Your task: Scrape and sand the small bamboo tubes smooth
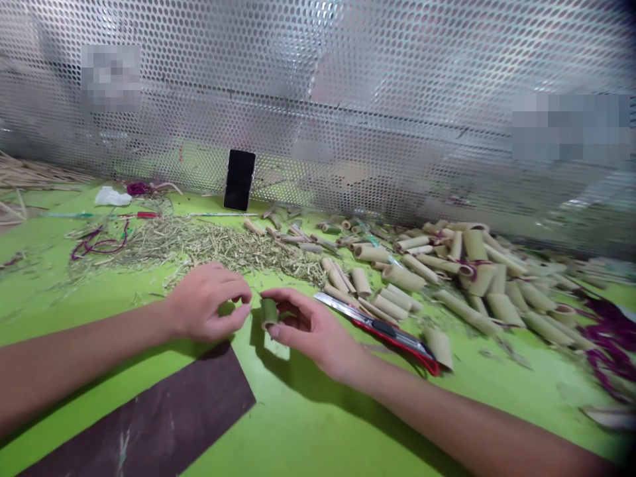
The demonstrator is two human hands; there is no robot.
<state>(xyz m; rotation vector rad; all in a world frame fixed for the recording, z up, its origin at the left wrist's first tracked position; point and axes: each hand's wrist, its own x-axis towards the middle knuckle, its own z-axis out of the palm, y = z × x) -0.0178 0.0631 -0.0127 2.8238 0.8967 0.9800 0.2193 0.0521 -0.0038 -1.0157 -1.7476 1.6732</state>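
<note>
Between the thumb and fingers of my right hand (318,331) is a short green bamboo tube (269,313), its open end tipped toward me. My left hand (209,301) is just left of the tube, thumb and forefinger brought together in a pinch. Whatever that pinch may hold is too small to make out. Under my left wrist lies a dark brown sheet (169,424) on the green tabletop (278,430). To the right of my right hand rests a red utility knife (382,331) with its blade out, pointing up and left.
Cut bamboo pieces (477,278) are heaped at the right, with purple strands (609,331) beside them. Thin shavings (199,242) spread across the middle. A phone (239,180) leans on the perforated metal screen (318,126). White crumpled paper (112,196) lies at the back left.
</note>
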